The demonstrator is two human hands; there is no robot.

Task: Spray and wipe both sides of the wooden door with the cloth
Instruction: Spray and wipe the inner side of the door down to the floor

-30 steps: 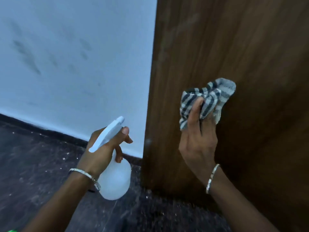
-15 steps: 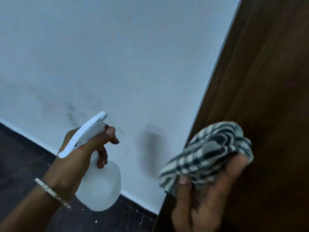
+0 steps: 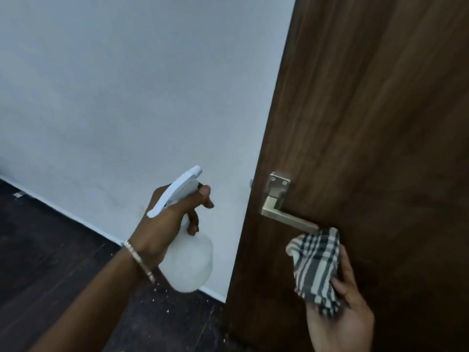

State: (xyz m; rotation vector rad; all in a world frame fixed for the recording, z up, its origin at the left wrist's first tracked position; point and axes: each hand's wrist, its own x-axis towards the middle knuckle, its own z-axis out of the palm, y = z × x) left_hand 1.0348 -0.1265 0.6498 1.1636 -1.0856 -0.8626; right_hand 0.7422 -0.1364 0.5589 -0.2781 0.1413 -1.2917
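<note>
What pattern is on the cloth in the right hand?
The cloth is checked, dark grey-blue stripes crossing on off-white; the head view shows it clearly.

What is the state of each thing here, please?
door, open
handle, end hidden by cloth
cloth, bunched
bottle, tilted, nozzle toward door
left hand, grips the bottle's neck
right hand, holds the cloth
floor, speckled with white bits

Dark grained wooden door, brushed metal handle, woven checked cloth, matt white plastic bottle.
</note>
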